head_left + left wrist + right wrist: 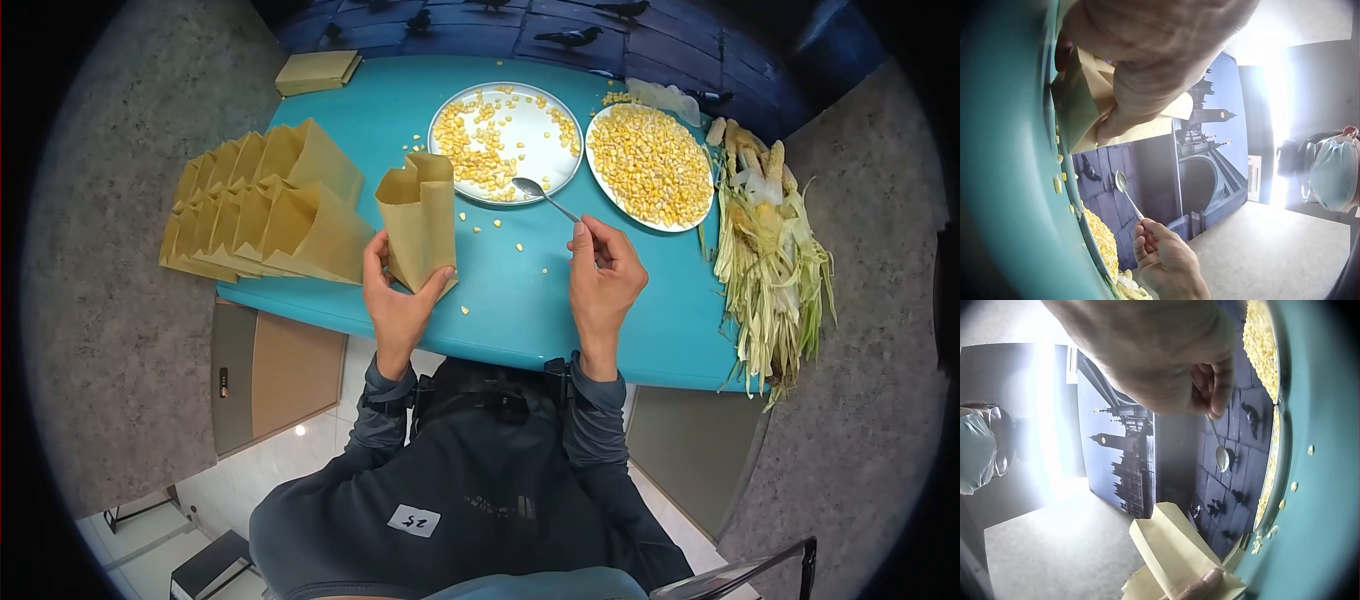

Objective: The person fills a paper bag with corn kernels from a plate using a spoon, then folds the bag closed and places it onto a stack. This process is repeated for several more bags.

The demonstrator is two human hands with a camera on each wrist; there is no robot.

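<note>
An upright brown paper bag [418, 222] with its top open is gripped low down between the thumb and fingers of my left hand [400, 300]. My right hand [607, 285] pinches the handle of a metal spoon [530, 187], whose bowl is over the near right part of the round white tray [535, 130]. Corn kernels [470, 150] are scattered on that tray. In the right wrist view the spoon's bowl [1222, 459] looks empty, held below my right hand [1166, 362]. The left wrist view shows my left hand [1147, 56] around the bag [1085, 94].
Several open paper bags [290, 220] stand in two rows at the left. Flat folded bags [318, 72] lie at the back left. A plate heaped with kernels [650, 165] is right of the tray, with husks and cobs [770, 250] beyond. Loose kernels [519, 247] dot the teal table [500, 320].
</note>
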